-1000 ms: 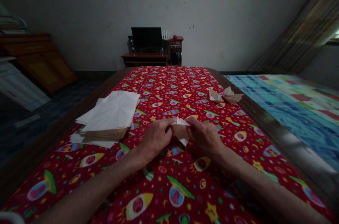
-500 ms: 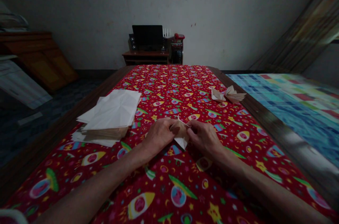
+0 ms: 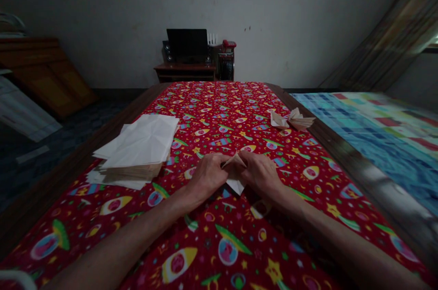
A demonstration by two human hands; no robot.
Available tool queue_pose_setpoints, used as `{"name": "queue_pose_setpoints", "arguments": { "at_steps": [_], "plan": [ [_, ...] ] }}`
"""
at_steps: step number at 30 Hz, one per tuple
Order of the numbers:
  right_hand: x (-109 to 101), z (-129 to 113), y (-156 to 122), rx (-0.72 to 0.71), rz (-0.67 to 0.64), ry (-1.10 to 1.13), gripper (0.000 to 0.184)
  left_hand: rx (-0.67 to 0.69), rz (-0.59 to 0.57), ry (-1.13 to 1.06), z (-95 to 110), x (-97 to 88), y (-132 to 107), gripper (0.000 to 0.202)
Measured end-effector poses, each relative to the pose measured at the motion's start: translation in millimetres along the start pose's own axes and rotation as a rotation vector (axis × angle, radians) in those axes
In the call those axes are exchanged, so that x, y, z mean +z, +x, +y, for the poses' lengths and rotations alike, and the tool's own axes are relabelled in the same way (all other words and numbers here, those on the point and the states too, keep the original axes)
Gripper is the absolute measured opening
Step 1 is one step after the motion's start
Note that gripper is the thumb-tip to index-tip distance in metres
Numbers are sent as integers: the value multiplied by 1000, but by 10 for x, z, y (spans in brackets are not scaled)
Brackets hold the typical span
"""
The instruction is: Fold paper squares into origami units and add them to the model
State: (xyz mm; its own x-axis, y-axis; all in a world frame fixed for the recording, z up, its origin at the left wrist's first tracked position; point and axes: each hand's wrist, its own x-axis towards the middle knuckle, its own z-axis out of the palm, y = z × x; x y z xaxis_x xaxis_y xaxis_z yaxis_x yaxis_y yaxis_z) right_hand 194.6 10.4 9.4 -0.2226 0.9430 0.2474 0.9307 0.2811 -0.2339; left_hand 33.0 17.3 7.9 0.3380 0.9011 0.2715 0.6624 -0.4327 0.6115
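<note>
A small folded piece of paper is held between both hands over the patterned red tablecloth. My left hand is closed on its left side, thumb and fingers pinching the paper. On the other side my right hand pinches the right edge, its fingers curled. A pointed lower corner hangs toward me, and a peak sticks up between the hands. The fingertips behind the paper are partly hidden. To the left of my left hand lies a stack of creased white paper sheets.
Folded paper shapes sit near the table's right edge. Dark wood borders the cloth. Beyond the far end stands a small desk with a monitor and a red telephone. A bed is on the right, a wooden cabinet on the left.
The two hands have shifted slightly on the paper, the right one closer in over its upper edge. The paper's top now forms a more raised peak. The whole view has moved a little.
</note>
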Motion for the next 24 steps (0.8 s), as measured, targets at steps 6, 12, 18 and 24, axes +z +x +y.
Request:
{"name": "queue_pose_setpoints", "arguments": {
  "at_steps": [6, 12, 18, 24],
  "plan": [
    [-14, 6, -41, -88, -29, -13, 16, 60, 18, 109, -120, 18, -45, 32],
    [17, 118, -128, -235, -20, -88, 16, 211, 13, 164, -193, -9, -137, 38],
    [1, 258, -248, -463, 54, -133, 17, 431, -31, 358, -181, -86, -236, 22],
    [-17, 326, -299, -553, 16, -103, 21, 547, -44, 547, -184, -165, -296, 23]
  ]
}}
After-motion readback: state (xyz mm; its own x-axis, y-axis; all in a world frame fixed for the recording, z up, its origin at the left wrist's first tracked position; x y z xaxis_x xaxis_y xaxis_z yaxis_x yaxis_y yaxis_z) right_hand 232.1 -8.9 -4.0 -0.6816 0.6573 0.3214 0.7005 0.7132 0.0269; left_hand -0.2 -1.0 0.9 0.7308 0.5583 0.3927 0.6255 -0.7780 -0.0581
